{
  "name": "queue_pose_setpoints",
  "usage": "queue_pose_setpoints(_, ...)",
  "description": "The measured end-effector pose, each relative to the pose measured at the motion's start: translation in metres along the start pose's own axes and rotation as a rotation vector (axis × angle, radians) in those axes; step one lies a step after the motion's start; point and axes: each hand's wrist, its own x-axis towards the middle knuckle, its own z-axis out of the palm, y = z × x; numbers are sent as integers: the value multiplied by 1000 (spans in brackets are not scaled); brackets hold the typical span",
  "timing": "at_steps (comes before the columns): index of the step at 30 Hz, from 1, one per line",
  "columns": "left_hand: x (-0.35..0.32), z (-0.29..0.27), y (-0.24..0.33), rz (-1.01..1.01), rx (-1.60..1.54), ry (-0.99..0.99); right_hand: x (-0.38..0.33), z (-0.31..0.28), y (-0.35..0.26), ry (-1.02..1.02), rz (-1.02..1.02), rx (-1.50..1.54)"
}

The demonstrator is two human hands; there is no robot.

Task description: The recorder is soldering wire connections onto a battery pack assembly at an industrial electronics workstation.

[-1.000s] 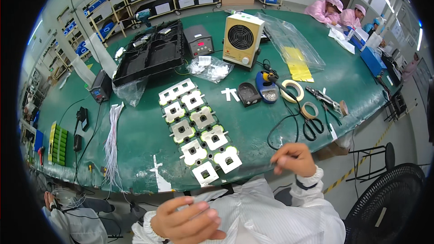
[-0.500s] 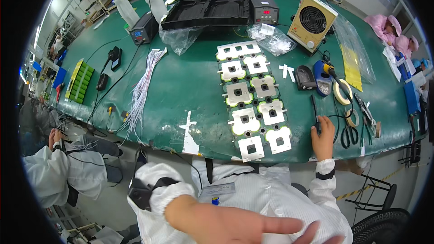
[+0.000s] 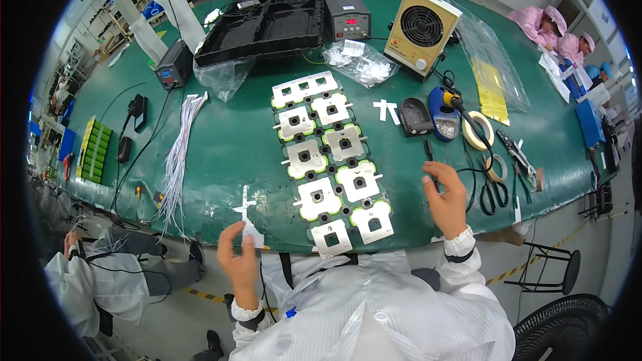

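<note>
Pinching a small white metal strip (image 3: 252, 230) in my left hand (image 3: 239, 262), just left of the battery pack's (image 3: 329, 160) near end; pack runs away from me; right hand (image 3: 447, 200) loosely curled, empty, right of it.

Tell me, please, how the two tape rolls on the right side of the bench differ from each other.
The larger tape roll is pale cream with a thick band, while the smaller tape roll is tan and thinner. The larger tape roll lies beside the blue soldering stand; the smaller tape roll lies nearer the table edge, by the black scissors. Both lie flat on the green mat, untouched by either hand.
</note>
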Motion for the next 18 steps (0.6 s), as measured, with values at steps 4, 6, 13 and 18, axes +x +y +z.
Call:
queue_pose_setpoints(4,-16,34,11,272,140,-273,-5,16,-11,-159,108,147)
queue_pose_setpoints(6,-15,49,20,339,95,-278,-10,24,-17,-240,114,180)
queue_pose_setpoints(13,-16,77,30,288,33,-357,-24,34,-19,-339,135,218)
queue_pose_setpoints(18,-22,84,28,177,35,-444,-16,14,-12,-268,75,134)
